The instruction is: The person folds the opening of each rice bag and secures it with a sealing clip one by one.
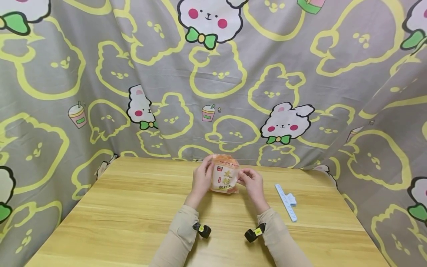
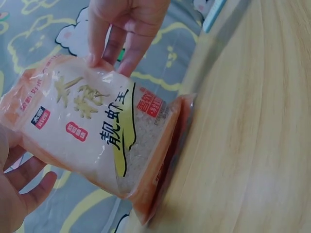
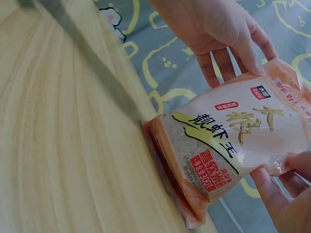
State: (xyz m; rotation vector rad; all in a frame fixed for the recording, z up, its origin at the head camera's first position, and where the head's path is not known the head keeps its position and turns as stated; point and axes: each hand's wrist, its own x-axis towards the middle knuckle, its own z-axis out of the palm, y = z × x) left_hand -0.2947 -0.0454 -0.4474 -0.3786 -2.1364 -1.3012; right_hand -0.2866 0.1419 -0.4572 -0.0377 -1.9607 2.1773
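Orange bag [image 1: 225,177] between two hands [image 1: 201,178] [image 1: 252,182]

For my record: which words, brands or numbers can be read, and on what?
"太粮": orange-and-white plastic bag, in gold and on dark label
"靓虾王": same bag
"雪软米", probably: same bag
"净含量 300克": same bag
Too small or blurred to read fully: bag's remaining print; light-blue plastic clip marks; yellow labels on black wrist devices.

From farther above, the head camera is looking forward and down over the table [image 1: 133,211]. The left wrist camera [image 1: 203,230] and right wrist camera [image 1: 254,233], turned sideways, are facing the bag [image 1: 224,178] from near, sharing its front, the left hand [image 1: 200,181] and the right hand [image 1: 255,185].
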